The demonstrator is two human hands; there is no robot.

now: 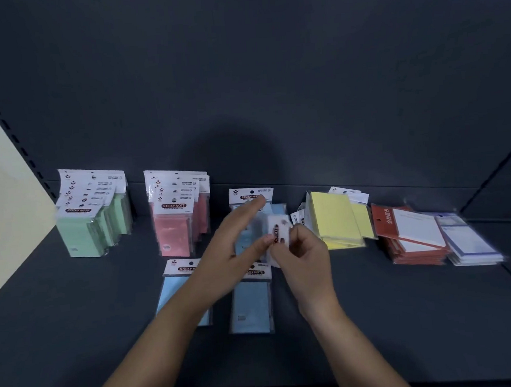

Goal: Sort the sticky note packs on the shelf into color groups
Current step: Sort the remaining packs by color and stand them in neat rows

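Green packs [91, 218] stand in a row at the left of the dark shelf [76, 326], pink packs [179, 219] beside them. Blue packs stand at the back centre [250, 195], and two more lie flat in front [171, 286] [251, 304]. Yellow packs [336, 218] lie to the right. Both my hands meet over the centre on a blurred blue pack [276, 232] with a white header. My right hand [302, 252] pinches its header. My left hand [236, 240] has its thumb on the pack and its fingers stretched out.
Red-edged white pads [411, 236] and blue-bordered pads [469, 242] are stacked at the far right. The shelf's dark back panel [271, 86] rises behind everything. A cream wall [4, 211] borders the left side past the slotted upright.
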